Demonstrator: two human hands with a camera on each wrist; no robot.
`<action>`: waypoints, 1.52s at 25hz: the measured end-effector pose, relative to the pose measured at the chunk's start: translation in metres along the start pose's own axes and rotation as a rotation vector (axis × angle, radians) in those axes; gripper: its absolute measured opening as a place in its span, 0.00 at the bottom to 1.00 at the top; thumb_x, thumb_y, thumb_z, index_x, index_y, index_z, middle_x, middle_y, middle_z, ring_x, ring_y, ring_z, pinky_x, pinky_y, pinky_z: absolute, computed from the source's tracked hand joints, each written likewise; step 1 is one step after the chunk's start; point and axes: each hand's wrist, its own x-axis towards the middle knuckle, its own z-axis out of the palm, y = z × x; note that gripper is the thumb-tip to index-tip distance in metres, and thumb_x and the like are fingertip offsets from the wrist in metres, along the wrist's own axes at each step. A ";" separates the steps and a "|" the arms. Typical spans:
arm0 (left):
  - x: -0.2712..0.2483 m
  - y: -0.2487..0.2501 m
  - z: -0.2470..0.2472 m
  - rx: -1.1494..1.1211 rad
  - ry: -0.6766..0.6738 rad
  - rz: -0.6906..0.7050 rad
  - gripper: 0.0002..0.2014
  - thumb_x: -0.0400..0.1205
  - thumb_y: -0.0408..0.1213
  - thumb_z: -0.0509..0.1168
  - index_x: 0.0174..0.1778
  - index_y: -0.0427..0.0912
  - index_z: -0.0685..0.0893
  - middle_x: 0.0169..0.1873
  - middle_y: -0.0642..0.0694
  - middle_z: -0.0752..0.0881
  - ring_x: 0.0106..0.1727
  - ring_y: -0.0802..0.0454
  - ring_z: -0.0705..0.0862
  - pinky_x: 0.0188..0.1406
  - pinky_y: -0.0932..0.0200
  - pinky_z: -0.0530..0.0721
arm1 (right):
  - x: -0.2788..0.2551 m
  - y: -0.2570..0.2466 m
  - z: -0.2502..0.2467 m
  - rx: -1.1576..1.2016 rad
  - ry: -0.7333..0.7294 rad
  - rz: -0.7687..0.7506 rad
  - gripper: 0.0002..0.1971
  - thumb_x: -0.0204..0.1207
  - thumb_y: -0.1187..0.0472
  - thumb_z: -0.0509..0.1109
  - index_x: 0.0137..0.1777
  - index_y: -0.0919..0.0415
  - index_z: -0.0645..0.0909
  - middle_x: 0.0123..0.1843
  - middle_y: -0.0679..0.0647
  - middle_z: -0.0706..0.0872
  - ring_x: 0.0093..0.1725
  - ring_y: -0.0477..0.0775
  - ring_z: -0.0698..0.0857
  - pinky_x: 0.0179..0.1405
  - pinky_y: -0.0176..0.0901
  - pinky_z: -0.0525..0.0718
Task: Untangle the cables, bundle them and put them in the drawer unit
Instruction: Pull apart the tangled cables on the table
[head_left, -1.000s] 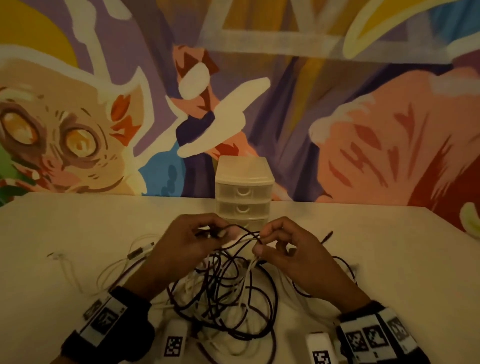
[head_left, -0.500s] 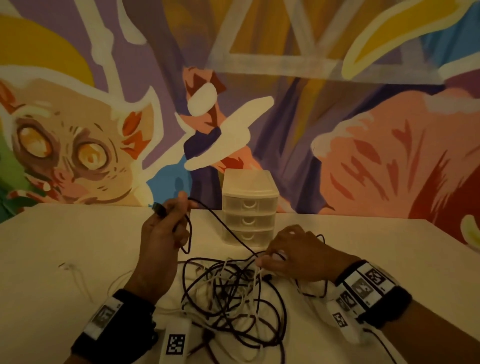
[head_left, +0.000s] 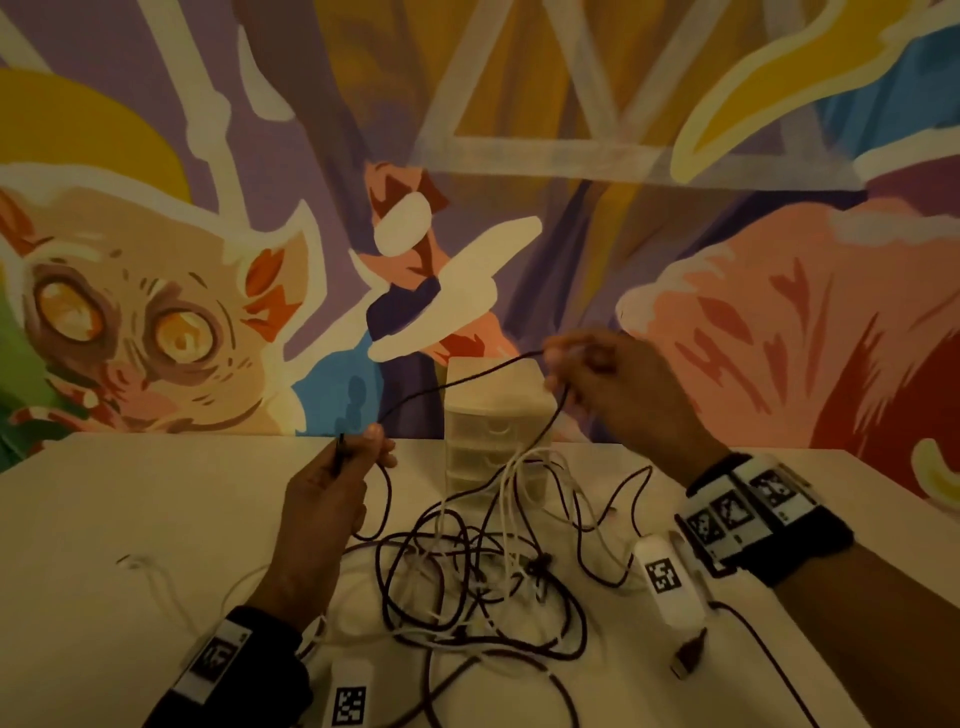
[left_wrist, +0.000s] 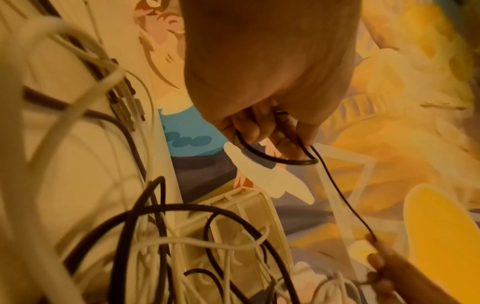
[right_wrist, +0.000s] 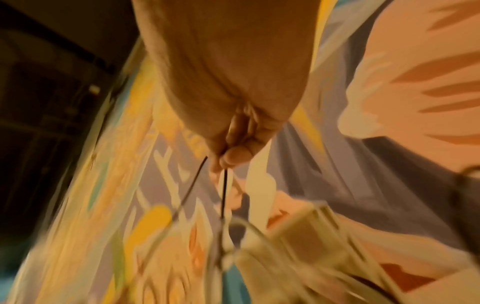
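A tangle of black and white cables (head_left: 483, 577) lies on the white table (head_left: 130, 509) in front of a small translucent drawer unit (head_left: 493, 415) with its drawers closed. My left hand (head_left: 358, 457) pinches the plug end of a thin black cable (head_left: 457, 384) above the table; in the left wrist view that black cable (left_wrist: 275, 160) loops under the curled fingers (left_wrist: 262, 131). My right hand (head_left: 576, 364) is raised beside the drawer unit's top and pinches the same cable (right_wrist: 224, 189) farther along. The stretch between both hands hangs taut, and the rest drops into the tangle.
A thin white cable (head_left: 156, 571) trails off left on the table. A loose USB plug (head_left: 688, 654) lies at the near right. A painted mural wall (head_left: 519, 156) stands right behind the table's far edge.
My right hand left the tangle and rose to the drawer unit's top, pulling the black cable up. My left hand dropped slightly, still holding the plug end.
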 end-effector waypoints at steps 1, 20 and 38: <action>-0.001 0.000 0.001 0.016 -0.004 0.003 0.16 0.87 0.55 0.71 0.50 0.46 0.94 0.47 0.41 0.92 0.30 0.49 0.58 0.23 0.59 0.63 | 0.002 -0.005 -0.003 0.075 0.027 0.007 0.05 0.87 0.62 0.75 0.59 0.59 0.89 0.45 0.55 0.96 0.39 0.50 0.92 0.41 0.38 0.91; -0.028 0.011 0.032 0.171 -0.131 -0.067 0.14 0.83 0.50 0.77 0.43 0.42 0.96 0.25 0.46 0.82 0.24 0.57 0.74 0.33 0.63 0.73 | -0.068 0.029 0.066 -0.075 -0.426 0.006 0.09 0.75 0.50 0.86 0.50 0.49 0.91 0.49 0.46 0.94 0.52 0.43 0.91 0.52 0.30 0.84; -0.012 0.010 0.015 0.427 -0.046 -0.083 0.24 0.91 0.53 0.66 0.39 0.36 0.88 0.22 0.59 0.85 0.22 0.67 0.78 0.39 0.55 0.74 | -0.037 0.007 0.035 0.125 -0.368 0.152 0.19 0.93 0.54 0.64 0.52 0.66 0.91 0.63 0.42 0.94 0.63 0.51 0.92 0.62 0.55 0.93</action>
